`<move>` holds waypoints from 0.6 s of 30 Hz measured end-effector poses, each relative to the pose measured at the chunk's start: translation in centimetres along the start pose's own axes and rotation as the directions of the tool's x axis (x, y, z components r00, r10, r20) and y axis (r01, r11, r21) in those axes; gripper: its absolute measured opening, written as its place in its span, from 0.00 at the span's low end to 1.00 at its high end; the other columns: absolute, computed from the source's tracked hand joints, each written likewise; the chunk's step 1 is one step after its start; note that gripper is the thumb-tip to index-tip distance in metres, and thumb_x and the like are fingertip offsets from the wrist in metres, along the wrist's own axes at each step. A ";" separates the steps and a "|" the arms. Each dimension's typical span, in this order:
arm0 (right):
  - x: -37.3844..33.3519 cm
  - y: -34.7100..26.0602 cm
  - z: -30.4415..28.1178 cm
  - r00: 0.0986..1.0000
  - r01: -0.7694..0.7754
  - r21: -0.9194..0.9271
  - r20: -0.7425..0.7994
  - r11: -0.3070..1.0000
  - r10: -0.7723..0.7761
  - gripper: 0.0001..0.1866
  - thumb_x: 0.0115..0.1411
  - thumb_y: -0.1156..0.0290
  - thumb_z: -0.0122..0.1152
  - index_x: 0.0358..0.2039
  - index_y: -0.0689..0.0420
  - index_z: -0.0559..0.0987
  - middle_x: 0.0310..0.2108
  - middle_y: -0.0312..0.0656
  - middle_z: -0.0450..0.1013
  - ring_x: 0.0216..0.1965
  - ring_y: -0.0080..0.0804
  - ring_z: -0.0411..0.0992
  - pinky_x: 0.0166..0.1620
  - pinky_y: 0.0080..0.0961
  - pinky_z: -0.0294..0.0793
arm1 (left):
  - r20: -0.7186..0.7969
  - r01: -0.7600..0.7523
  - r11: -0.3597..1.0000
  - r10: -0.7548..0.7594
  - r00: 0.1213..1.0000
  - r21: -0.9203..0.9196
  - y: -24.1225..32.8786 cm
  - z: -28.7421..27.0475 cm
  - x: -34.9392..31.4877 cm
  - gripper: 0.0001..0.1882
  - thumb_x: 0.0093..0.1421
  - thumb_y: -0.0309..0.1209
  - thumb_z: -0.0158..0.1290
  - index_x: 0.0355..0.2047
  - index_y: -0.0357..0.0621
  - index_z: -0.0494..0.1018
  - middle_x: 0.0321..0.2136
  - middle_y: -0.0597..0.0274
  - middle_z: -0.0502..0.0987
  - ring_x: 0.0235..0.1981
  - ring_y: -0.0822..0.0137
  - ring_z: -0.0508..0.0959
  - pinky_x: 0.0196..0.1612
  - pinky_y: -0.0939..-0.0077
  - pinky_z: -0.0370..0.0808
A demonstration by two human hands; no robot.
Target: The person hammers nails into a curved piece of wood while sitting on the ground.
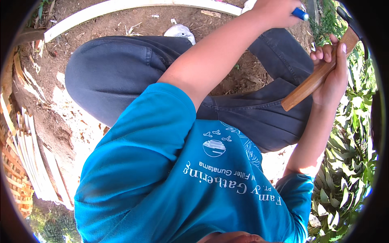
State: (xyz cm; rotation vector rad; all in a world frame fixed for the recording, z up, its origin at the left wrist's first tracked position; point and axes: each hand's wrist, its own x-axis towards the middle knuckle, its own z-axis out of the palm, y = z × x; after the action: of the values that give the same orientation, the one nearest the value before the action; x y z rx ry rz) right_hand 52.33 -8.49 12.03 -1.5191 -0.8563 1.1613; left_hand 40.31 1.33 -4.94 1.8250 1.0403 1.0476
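My right hand [332,79] is closed around the wooden handle of a claw hammer [308,86]. The hammer's dark head points up and away at the far right, and the handle's butt end hangs over my trouser leg. Reaching across to the upper right, my left hand [278,11] is closed on a blue cylinder with a pale end [300,14]; the frame does not show what kind of thing it is. The cylinder is apart from the hammer, to the left of its head. The far part of my left hand is cut off by the top edge.
I sit with bent legs in dark trousers [109,77] on bare soil. A long white strip [133,8] curves across the far side. A white crumpled-looking thing [180,32] lies beyond my knee. Pale slats [36,162] and woven basketwork [15,174] are at left; leafy plants [348,162] fill the right.
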 end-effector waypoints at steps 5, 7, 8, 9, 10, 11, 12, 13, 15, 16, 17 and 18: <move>-1.3 2.0 0.4 0.998 -0.031 0.041 -0.056 0.999 0.033 0.23 0.75 0.56 0.51 0.55 0.65 0.72 0.34 0.37 0.68 0.29 0.24 0.69 0.33 0.25 0.76 | -0.038 -0.040 0.997 0.043 0.998 0.066 1.5 -0.2 0.0 0.16 0.59 0.35 0.59 0.47 0.51 0.76 0.37 0.48 0.81 0.43 0.44 0.81 0.45 0.51 0.78; -2.3 3.8 -0.2 0.996 -0.072 0.105 -0.052 0.992 0.078 0.22 0.75 0.57 0.51 0.55 0.64 0.72 0.36 0.36 0.67 0.27 0.21 0.65 0.29 0.21 0.69 | 0.075 -0.016 0.992 0.007 0.997 0.125 -1.1 1.0 -1.3 0.15 0.61 0.37 0.58 0.48 0.55 0.76 0.37 0.51 0.82 0.43 0.46 0.82 0.45 0.52 0.78; -2.6 4.4 -0.1 0.988 -0.122 0.143 -0.080 0.982 0.134 0.20 0.75 0.57 0.51 0.54 0.62 0.72 0.36 0.36 0.67 0.24 0.18 0.60 0.26 0.18 0.62 | 0.139 -0.005 0.987 -0.018 0.990 0.163 -2.4 1.8 -2.1 0.15 0.62 0.38 0.58 0.49 0.57 0.76 0.37 0.52 0.82 0.43 0.47 0.83 0.45 0.53 0.79; -2.9 4.7 0.0 0.983 -0.149 0.172 -0.076 0.974 0.164 0.20 0.75 0.57 0.51 0.54 0.62 0.72 0.35 0.35 0.66 0.23 0.16 0.59 0.24 0.16 0.61 | 0.186 0.005 0.981 -0.042 0.982 0.193 -3.6 2.1 -2.8 0.15 0.63 0.39 0.57 0.49 0.59 0.76 0.37 0.54 0.83 0.43 0.48 0.83 0.45 0.53 0.79; -2.8 4.7 -0.1 0.981 -0.172 0.197 -0.051 0.965 0.186 0.20 0.75 0.57 0.51 0.54 0.62 0.72 0.33 0.34 0.65 0.22 0.15 0.58 0.24 0.16 0.60 | 0.209 0.008 0.978 -0.052 0.977 0.207 -4.6 2.7 -3.5 0.14 0.63 0.40 0.57 0.50 0.62 0.76 0.37 0.56 0.83 0.43 0.50 0.83 0.44 0.54 0.79; -2.8 4.9 -0.2 0.977 -0.199 0.223 -0.027 0.954 0.211 0.20 0.75 0.57 0.51 0.54 0.62 0.72 0.32 0.33 0.64 0.21 0.15 0.58 0.23 0.15 0.59 | 0.219 0.010 0.977 -0.057 0.974 0.212 -5.4 3.1 -4.3 0.14 0.64 0.41 0.57 0.50 0.64 0.76 0.37 0.57 0.83 0.42 0.51 0.84 0.44 0.55 0.80; -2.7 4.9 0.0 0.977 -0.202 0.224 -0.019 0.953 0.212 0.20 0.75 0.57 0.51 0.54 0.62 0.72 0.31 0.33 0.64 0.21 0.14 0.58 0.23 0.15 0.59 | 0.139 0.006 0.989 -0.026 0.990 0.145 -6.0 3.5 -4.8 0.14 0.65 0.42 0.57 0.50 0.61 0.76 0.37 0.57 0.83 0.42 0.51 0.84 0.44 0.55 0.79; -2.6 4.9 0.3 0.977 -0.205 0.224 -0.011 0.953 0.213 0.20 0.75 0.56 0.51 0.54 0.62 0.72 0.29 0.32 0.64 0.21 0.14 0.58 0.23 0.15 0.59 | 0.126 -0.010 0.990 -0.008 0.992 0.138 -6.7 3.9 -4.7 0.14 0.64 0.43 0.57 0.49 0.60 0.76 0.37 0.57 0.83 0.42 0.51 0.84 0.45 0.55 0.79; -2.2 5.0 0.4 0.978 -0.207 0.215 0.010 0.954 0.210 0.20 0.75 0.56 0.51 0.54 0.62 0.72 0.28 0.31 0.63 0.21 0.14 0.58 0.22 0.15 0.59 | 0.096 -0.038 0.992 0.027 0.995 0.118 -7.0 4.5 -4.4 0.15 0.63 0.43 0.58 0.48 0.58 0.77 0.37 0.56 0.82 0.43 0.50 0.83 0.45 0.54 0.79; -2.1 5.2 0.3 0.978 -0.206 0.209 0.022 0.956 0.206 0.20 0.75 0.56 0.51 0.54 0.62 0.72 0.27 0.31 0.63 0.21 0.14 0.57 0.22 0.15 0.59 | 0.081 -0.053 0.993 0.044 0.996 0.109 -7.1 4.8 -4.2 0.15 0.63 0.44 0.59 0.47 0.57 0.77 0.37 0.55 0.82 0.43 0.50 0.83 0.46 0.54 0.79; -2.1 5.4 0.4 0.978 -0.208 0.206 0.037 0.956 0.204 0.21 0.75 0.56 0.51 0.54 0.62 0.72 0.26 0.30 0.62 0.21 0.14 0.57 0.22 0.15 0.59 | 0.067 -0.065 0.992 0.059 0.996 0.104 -7.4 5.0 -4.2 0.15 0.62 0.44 0.59 0.46 0.56 0.77 0.37 0.54 0.82 0.44 0.50 0.83 0.46 0.54 0.78; -2.1 5.5 0.4 0.976 -0.218 0.208 0.037 0.954 0.215 0.20 0.75 0.56 0.51 0.54 0.61 0.72 0.26 0.31 0.62 0.21 0.15 0.58 0.23 0.15 0.59 | 0.052 -0.078 0.992 0.073 0.996 0.099 -7.7 5.2 -4.2 0.15 0.62 0.45 0.60 0.46 0.55 0.77 0.37 0.54 0.82 0.44 0.50 0.83 0.46 0.53 0.78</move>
State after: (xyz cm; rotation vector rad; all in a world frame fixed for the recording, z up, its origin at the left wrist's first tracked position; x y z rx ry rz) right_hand 51.19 -11.68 7.23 -1.4554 -0.5640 1.3779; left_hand 41.62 -0.77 -14.82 1.9753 1.0190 1.0058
